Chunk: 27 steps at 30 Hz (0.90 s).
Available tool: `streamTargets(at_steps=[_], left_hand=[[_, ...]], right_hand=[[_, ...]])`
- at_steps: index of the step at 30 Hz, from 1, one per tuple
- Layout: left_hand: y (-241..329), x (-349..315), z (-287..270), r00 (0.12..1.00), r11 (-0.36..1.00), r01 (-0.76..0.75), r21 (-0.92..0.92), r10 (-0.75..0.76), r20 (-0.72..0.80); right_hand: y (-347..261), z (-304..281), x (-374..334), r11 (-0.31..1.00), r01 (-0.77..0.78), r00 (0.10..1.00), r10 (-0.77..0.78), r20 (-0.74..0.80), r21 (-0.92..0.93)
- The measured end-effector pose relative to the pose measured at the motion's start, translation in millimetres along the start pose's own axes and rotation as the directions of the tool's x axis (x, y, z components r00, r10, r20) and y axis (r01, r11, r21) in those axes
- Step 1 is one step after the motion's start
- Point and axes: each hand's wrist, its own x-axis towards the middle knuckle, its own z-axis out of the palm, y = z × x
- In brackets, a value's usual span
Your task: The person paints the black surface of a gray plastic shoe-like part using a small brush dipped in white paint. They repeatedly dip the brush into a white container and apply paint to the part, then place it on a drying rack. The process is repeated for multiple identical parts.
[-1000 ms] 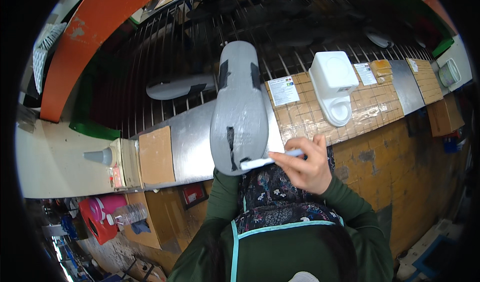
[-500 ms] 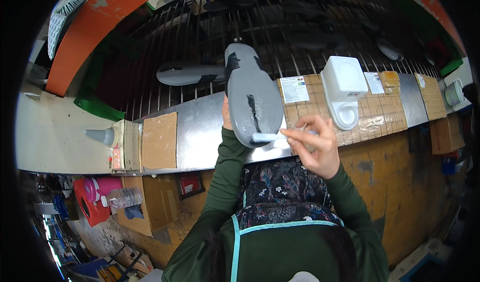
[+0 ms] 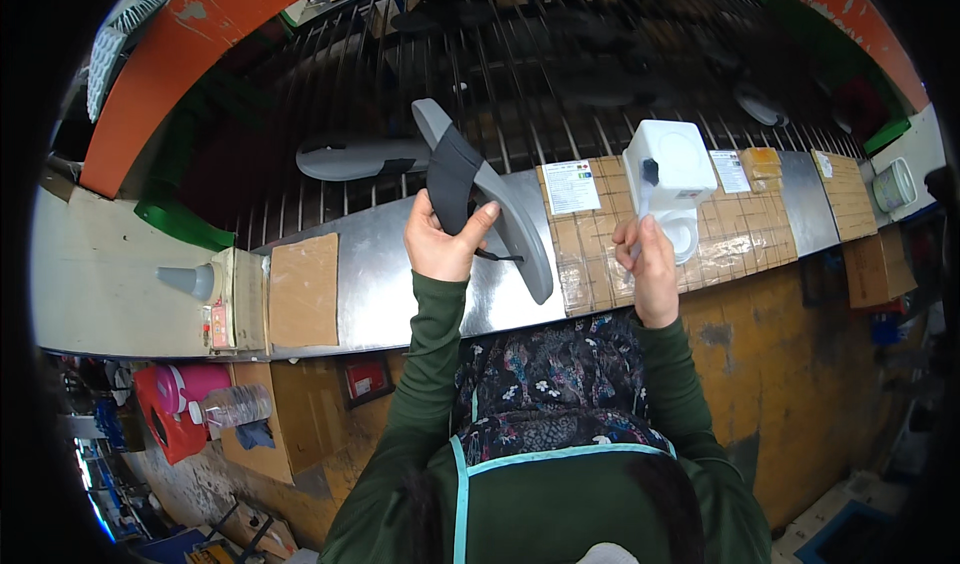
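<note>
A grey sandal (image 3: 518,226) with a black strap is tilted up on its edge in my left hand (image 3: 445,249). Fingers and thumb close round the strap side, and the thin black toe strap shows below the thumb. My right hand (image 3: 652,274) pinches a small pale-handled brush (image 3: 645,196), its dark tip pointing up. That tip overlaps the front of a white plastic dispenser (image 3: 682,162) with a round cup at its foot; whether they touch, I cannot tell. Another grey sandal (image 3: 345,161) lies on the bars beyond my left hand.
A rack of metal bars (image 3: 330,200) carries several dark sandals farther back. Taped cardboard (image 3: 600,249) covers part of the metal ledge (image 3: 385,304). Left are a cardboard piece (image 3: 304,289) and a grey cone (image 3: 186,281); a white tub (image 3: 893,186) stands far right.
The sandal has turned from sole up to edge-on, showing its strap. My right hand has taken the brush off the sole, rightward to the dispenser, and the brush now points up.
</note>
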Motion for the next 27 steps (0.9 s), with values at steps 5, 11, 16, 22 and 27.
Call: streamTargets(at_steps=[5, 11, 16, 22, 27], left_hand=[[-3.5, 1.8, -2.0, 0.998, 1.000, 0.005, -0.013, -0.005, -0.064], [-15.0, 10.7, -14.9, 0.977, 0.921, 0.061, -0.384, -0.133, -0.165], [-26.6, 25.4, -52.7, 0.980, 0.750, 0.078, -0.656, -0.177, -0.087], [-32.0, 39.2, -82.6, 0.978, 0.588, 0.092, -0.804, -0.205, -0.038], [-16.4, 43.0, -78.4, 0.909, 0.166, 0.181, -0.969, -0.405, 0.101]], right_hand=[[-3.6, 16.4, -24.4, 0.997, 0.063, 0.992, -0.056, 0.117, -0.052], [2.2, 28.8, -33.0, 0.980, 0.140, 0.973, -0.110, 0.202, -0.139], [12.2, 35.1, -27.5, 0.995, -0.014, 0.992, 0.002, 0.124, 0.095], [23.3, 40.0, -25.2, 0.982, -0.099, 0.990, 0.082, 0.112, 0.163], [46.0, 35.2, -19.2, 0.944, -0.160, 0.985, 0.135, 0.103, 0.289]])
